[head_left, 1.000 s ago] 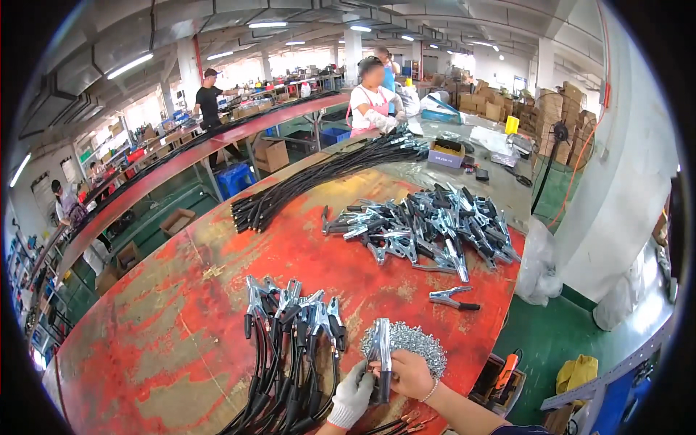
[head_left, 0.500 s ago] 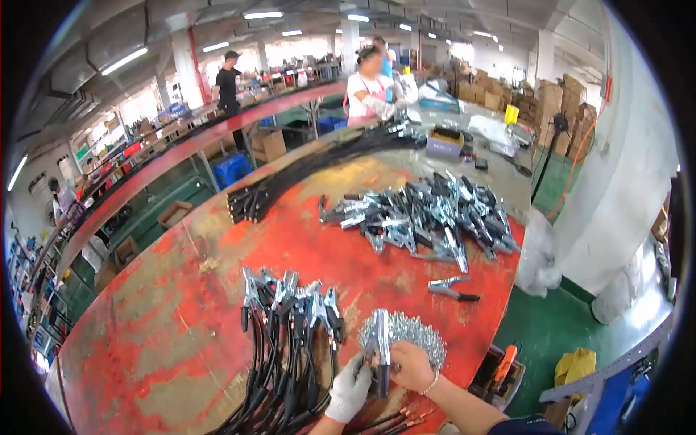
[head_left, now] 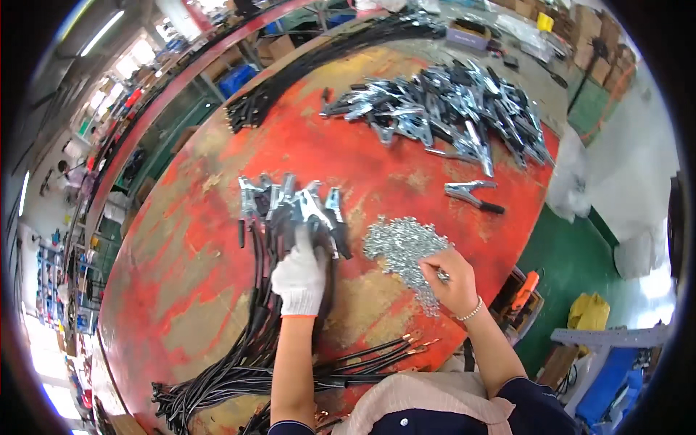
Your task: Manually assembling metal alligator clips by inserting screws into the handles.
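My left hand (head_left: 300, 281), in a white knit glove, reaches over a row of metal spring clamps (head_left: 279, 199) with black cables attached. Its fingertips are smeared by motion and overlap the clamps, so their grip cannot be made out. My bare right hand (head_left: 455, 281), with a bracelet at the wrist, is at the right edge of a heap of small silvery screws (head_left: 406, 250). Its fingers are curled, thumb and forefinger close together; whatever is between them is too small to name. A single loose clamp (head_left: 475, 194) lies beyond the screws.
A big pile of clamps (head_left: 442, 109) covers the far right of the worn red table (head_left: 181, 268). A bundle of black cables (head_left: 290, 76) stretches along the far edge. More cables (head_left: 217, 384) lie near me. A box with an orange-handled tool (head_left: 523, 291) stands beside the table's right edge.
The clamp between my hands is no longer held there. My left hand has moved left to the cabled clamps; my right hand has come over to the screws. The view has tilted down.
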The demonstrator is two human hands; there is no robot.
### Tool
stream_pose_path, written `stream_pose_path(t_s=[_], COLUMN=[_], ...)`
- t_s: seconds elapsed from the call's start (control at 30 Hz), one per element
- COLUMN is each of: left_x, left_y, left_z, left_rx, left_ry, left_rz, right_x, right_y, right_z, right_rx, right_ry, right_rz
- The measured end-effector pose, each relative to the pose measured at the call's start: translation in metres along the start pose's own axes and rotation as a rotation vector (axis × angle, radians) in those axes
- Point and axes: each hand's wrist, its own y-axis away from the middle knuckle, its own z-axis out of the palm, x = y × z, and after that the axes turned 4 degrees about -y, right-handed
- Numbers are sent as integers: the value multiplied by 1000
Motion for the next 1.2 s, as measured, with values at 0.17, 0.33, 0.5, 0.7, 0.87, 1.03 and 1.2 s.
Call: stream_pose_path(t_s=[0.17,0.33,0.5,0.7,0.87,1.03,1.2], left_x=[12,1,-11,-24,-30,-39,12], left_y=[34,61,53,32,5,6,82], left_z=[9,43,49,60,71,59,4], left_rx=[310,316,315,323,291,349,191], left_ry=[-38,64,159,131,92,16,168], left_rz=[227,521,391,326,228,256,642], right_x=[50,127,160,174,157,75,77], right_y=[-22,-54,-68,-88,-94,-74,-24], right_z=[-46,-78,-80,-88,-107,-105,-105], right_rx=[96,-86,-251,-400,-333,-36,-104], right_ry=[388,646,779,783,534,-355,-1254], right_rz=[-89,72,40,40,-46,335,487])
